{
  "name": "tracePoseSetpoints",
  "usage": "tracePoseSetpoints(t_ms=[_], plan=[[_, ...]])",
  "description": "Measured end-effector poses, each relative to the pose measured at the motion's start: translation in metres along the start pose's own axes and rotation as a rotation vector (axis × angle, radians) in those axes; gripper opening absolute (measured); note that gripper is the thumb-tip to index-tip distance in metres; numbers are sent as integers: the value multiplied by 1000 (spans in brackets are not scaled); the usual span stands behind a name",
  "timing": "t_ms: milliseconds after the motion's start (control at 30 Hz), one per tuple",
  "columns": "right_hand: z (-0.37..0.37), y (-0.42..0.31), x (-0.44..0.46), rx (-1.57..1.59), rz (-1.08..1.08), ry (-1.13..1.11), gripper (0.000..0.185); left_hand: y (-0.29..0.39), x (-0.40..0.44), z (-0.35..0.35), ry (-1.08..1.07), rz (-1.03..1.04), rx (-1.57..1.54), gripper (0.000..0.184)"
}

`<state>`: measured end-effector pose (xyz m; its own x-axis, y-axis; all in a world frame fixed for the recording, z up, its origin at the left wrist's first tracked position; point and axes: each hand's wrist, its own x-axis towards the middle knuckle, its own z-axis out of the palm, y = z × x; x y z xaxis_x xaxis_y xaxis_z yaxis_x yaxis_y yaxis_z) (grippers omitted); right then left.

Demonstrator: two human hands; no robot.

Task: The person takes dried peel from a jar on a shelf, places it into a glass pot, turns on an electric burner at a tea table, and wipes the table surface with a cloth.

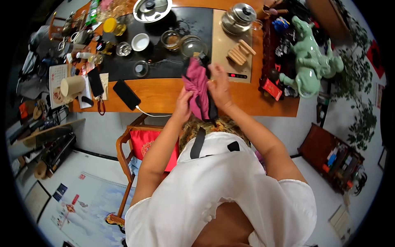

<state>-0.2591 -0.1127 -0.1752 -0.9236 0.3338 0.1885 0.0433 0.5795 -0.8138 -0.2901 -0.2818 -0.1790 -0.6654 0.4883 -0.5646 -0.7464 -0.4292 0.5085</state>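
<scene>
While left fingers (186, 97) pinch pink cloth (197, 91) | right fingers (219, 73) spread, contact unclear | a loose swing could knock glassware (193, 46) just beyond the fingers

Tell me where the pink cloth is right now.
In the head view, the pink cloth is above centre, between the left hand and right hand, by the near edge of the table.

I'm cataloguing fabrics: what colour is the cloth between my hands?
The cloth is pinkish purple and black, in head view.
</scene>
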Motion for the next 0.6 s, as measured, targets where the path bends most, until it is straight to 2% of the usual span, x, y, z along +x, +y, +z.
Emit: tracePoseSetpoints(t_ms=[67,133,167,200,300,433,600], plan=[[11,-1,-17,49,-80,-220,60,13,-7,4,14,-60,2,35],[25,-5,-27,-122,-113,-320,67,0,3,-52,141,-28,415,36],[36,-5,-31,-224,-128,-334,74,0,2,-61,296,16,512,32],[44,-4,-31,-295,-146,-429,75,-7,2,-85,377,96,442,30],[63,0,-28,-481,-183,-660,81,5,-8,-105,491,111,485,27],[63,36,-37,-502,-359,-652,77,14,-9,-104,516,90,577,24],[-4,70,-87,-502,-224,-597,74,12,5,-102,352,18,620,23]])
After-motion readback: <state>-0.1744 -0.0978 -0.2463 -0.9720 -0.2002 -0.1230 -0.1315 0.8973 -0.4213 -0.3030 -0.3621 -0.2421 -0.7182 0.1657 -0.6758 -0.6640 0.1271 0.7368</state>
